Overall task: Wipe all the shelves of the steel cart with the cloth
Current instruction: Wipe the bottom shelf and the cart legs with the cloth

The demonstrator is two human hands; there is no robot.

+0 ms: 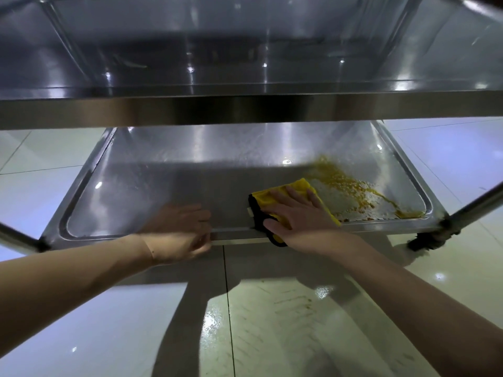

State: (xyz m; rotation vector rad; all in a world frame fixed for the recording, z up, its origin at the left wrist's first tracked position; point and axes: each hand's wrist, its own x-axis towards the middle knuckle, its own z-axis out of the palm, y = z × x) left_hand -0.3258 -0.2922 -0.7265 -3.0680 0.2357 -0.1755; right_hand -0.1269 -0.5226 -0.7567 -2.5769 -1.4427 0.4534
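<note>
The steel cart's bottom shelf [152,183] lies below me, under the shiny middle shelf [245,110]. My right hand [296,213] lies flat with spread fingers on a yellow cloth with a black edge [269,198], pressing it onto the shelf near the front rim. A yellow-orange smear [351,186] covers the shelf's right part, just beyond the cloth. My left hand [182,238] grips the shelf's front rim, thumb under the edge; its mirror image shows in the steel.
Glossy white floor tiles [272,322] surround the cart, with faint yellowish streaks in front. A black caster [424,240] and a slanted steel leg [476,205] stand at the right corner, another leg [16,238] at the left.
</note>
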